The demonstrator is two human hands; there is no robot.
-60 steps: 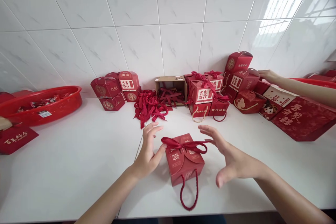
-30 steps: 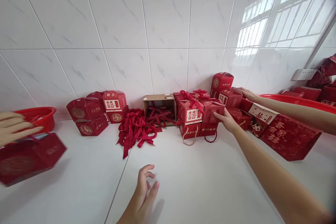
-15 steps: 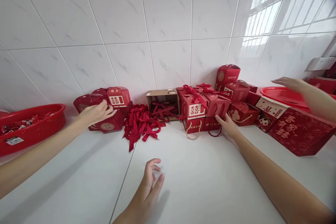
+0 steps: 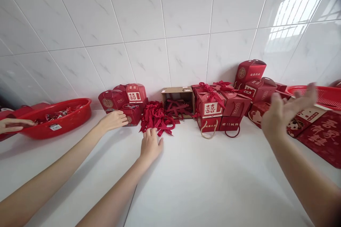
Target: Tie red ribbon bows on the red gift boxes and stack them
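Observation:
My left hand (image 4: 150, 145) reaches to the front of a loose heap of red ribbons (image 4: 154, 115). Its fingertips touch or hover just over the ribbons, with the thumb held apart. My right hand (image 4: 287, 113) is raised in front of the gift boxes on the right, fingers spread and somewhat blurred, with nothing in it. Between my hands stand stacked red gift boxes (image 4: 210, 110) with ribbon bows on top and cord handles at the front. An open cardboard box (image 4: 177, 90) with dark red ribbons in it stands beside the heap.
Another person's hand (image 4: 115, 119) is at the red boxes (image 4: 133, 94) on the left. A further hand (image 4: 12, 125) is at a red basin (image 4: 71, 122) of wrapped sweets. More red boxes (image 4: 250, 72) and a red basket (image 4: 325, 94) stand right, along the tiled wall.
My left hand has moved forward to the ribbon heap. My right hand has left the bow-tied boxes and lifted to the right. The view has turned left, and a hand at the basin now shows.

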